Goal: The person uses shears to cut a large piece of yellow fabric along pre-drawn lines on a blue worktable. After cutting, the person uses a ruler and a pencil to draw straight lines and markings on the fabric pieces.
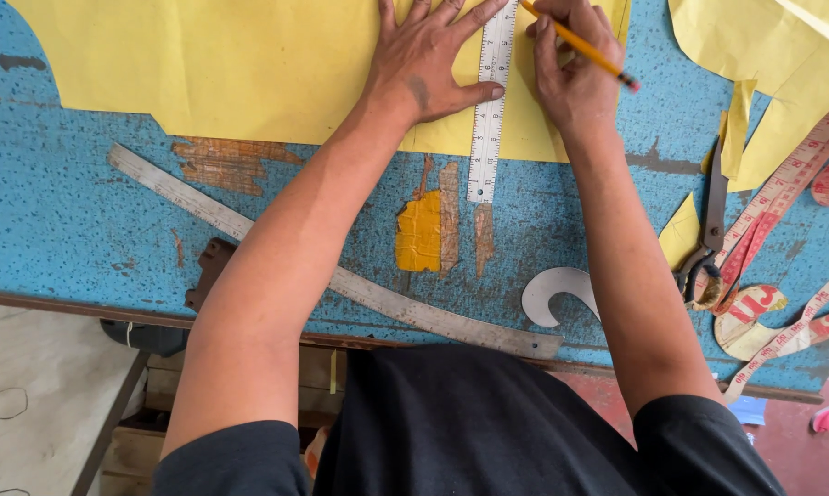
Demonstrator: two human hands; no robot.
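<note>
The left hand (428,60) is laid flat and spread wide open, palm down, on a large yellow paper sheet (249,64); nothing is gripped by it, but the thumb and a fingertip are pressed against a straight metal ruler (490,101), which is kept lying just to the right of that hand and run lengthways between the two hands; the near end of the ruler is seen past the paper's edge, on the worn blue table (65,220). The right hand (575,78) is curled closed around a yellow pencil (580,46), just to the right of the ruler; the pencil is held slanted, its dark end pointed away to the right of the hand, its tip by the ruler's far part. Below the left forearm a long curved metal rule (377,298) is laid across the table; a small white curve template (552,294) is seen beside the right forearm; further to the right of the right hand, scissors (708,234), a coiled tape measure (782,266) and more yellow paper pieces (763,55) are found.
</note>
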